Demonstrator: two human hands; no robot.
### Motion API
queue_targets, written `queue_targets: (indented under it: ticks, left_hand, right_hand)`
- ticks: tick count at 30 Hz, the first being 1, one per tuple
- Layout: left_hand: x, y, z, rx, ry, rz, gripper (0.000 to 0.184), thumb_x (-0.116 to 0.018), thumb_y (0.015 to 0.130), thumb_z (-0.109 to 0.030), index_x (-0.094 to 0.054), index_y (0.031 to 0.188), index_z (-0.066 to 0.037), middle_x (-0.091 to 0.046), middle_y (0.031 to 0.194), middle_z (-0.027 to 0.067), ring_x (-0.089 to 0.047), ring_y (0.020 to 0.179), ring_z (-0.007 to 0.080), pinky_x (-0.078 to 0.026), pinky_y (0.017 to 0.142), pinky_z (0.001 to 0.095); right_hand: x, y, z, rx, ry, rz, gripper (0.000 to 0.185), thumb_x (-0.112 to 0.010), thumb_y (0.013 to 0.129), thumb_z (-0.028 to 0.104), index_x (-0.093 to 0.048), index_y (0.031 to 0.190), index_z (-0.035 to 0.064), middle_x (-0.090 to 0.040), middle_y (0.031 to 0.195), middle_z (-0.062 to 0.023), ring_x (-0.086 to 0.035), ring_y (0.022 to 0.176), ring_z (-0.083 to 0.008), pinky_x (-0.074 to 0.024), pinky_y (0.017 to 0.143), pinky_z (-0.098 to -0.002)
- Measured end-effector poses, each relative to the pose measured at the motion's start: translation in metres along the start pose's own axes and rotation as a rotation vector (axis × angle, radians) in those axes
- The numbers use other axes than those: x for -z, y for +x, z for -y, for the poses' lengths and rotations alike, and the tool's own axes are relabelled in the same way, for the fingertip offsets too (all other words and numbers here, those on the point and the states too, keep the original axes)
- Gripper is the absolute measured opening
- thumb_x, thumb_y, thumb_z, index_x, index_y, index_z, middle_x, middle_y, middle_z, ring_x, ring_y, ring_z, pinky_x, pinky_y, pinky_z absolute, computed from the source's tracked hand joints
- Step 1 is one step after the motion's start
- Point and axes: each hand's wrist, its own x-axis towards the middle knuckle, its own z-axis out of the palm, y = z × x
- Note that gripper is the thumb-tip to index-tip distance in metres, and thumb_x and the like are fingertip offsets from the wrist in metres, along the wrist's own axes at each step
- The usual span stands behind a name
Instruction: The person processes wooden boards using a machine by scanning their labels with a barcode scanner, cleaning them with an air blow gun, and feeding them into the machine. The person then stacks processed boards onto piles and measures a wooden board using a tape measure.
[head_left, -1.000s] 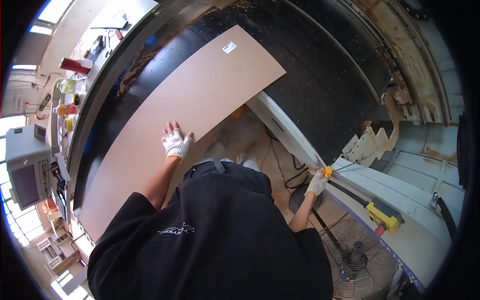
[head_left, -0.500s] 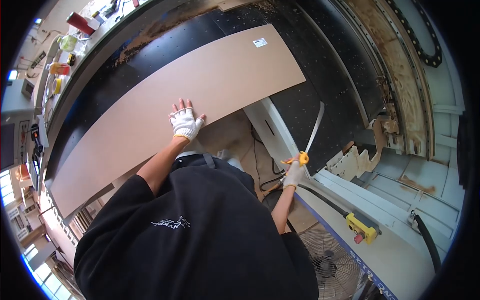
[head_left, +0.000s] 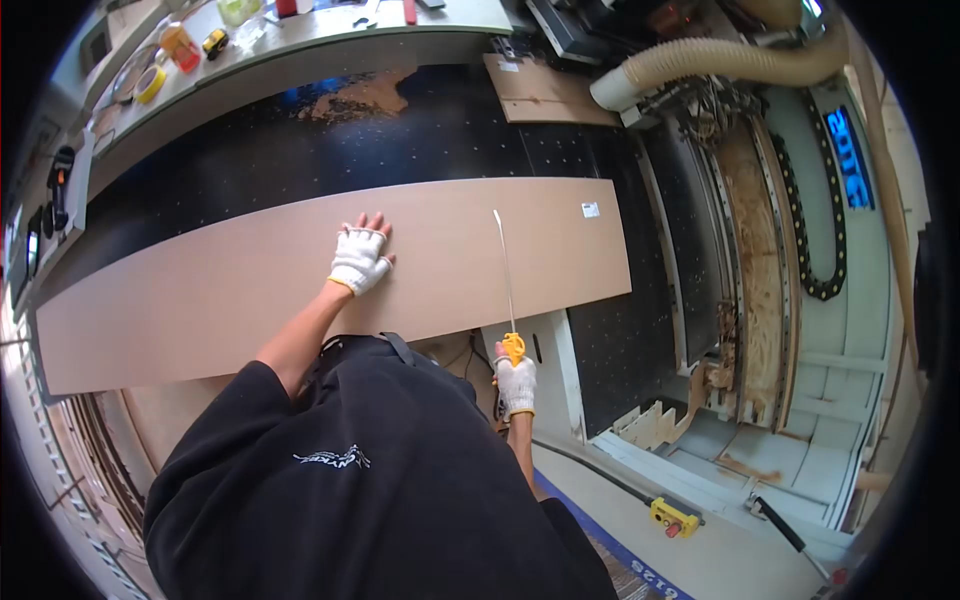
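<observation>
Brown board lying flat, then? Where exactly, and on what sort of surface?

Yep, flat along the near side of the black bed, close edge right up by the black shirt. Bed peppered with little holes. Starting far left: pale side panel with a black handheld thing on it, too blurry to name. Then the white bench along the back, with yellow tape roll, bottle of orange stuff and yellow tape measure.

Classic shop clutter lol. And moving across the bed?

Heap of brown dust behind the board. Left hand in a fingerless white glove, palm down on the board, fingers a bit spread, holding nothing.

And the right?

Right hand gloved too, curled round a yellow-handled tool by the board's near edge. Long thin rod pointing away over the board. Can't tell whether touching it or just above.

Anything further right?

Smaller brown board at the back of the bed, white label near the big board's right end. Then yellow control box low down, fat ribbed hose up top, black cable chain, and blue sign at far right.
</observation>
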Motion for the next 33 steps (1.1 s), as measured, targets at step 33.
queue_targets:
  ticks: [33]
  left_hand:
    - [0.078, -0.011, 0.296, 0.413, -0.013, -0.542, 0.029, -0.072, 0.098, -0.034, -0.074, 0.113, -0.010, -0.072, 0.116, 0.0144, -0.064, 0.121, 0.0360, -0.041, 0.120, 0.0522]
  right_hand:
    - [0.067, 0.082, 0.415, 0.333, -0.737, -0.184, 0.055, -0.068, 0.103, 0.053, -0.075, 0.090, 0.0000, -0.069, 0.067, -0.0112, -0.072, 0.062, -0.0229, -0.0536, 0.061, -0.0401]
